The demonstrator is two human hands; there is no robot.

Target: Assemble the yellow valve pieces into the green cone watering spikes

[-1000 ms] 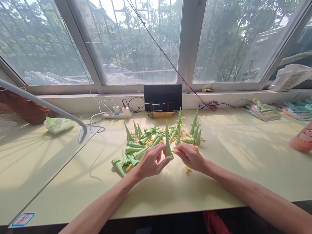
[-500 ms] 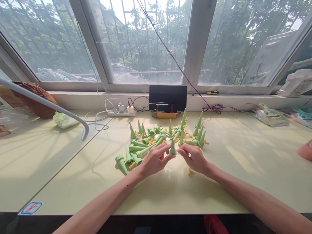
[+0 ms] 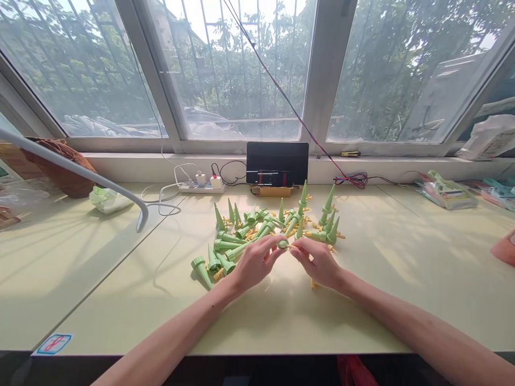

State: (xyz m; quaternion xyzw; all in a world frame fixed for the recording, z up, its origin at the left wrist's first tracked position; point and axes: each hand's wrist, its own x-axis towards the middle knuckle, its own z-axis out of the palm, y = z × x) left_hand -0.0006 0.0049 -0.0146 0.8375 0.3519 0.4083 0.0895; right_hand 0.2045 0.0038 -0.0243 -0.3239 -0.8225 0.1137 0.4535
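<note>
Between the fingers of my left hand is a green plastic watering spike, tilted so that its round end shows. My right hand pinches a small yellow valve piece against the spike's side. Whether the valve sits inside the spike cannot be made out. Just beyond my hands lies a pile of similar green spikes, some upright and some on their sides, with yellow valves among them. Another yellow valve rests on the table below my right hand.
A black tablet stands at the back by the window. A white power strip with cables lies left of it. The grey curved arm reaches in from the left. Plastic packets lie at the right.
The green spike in my left hand has tipped from upright to pointing away, so its end now faces me. The yellow valve piece shows more clearly at my right fingertips.
</note>
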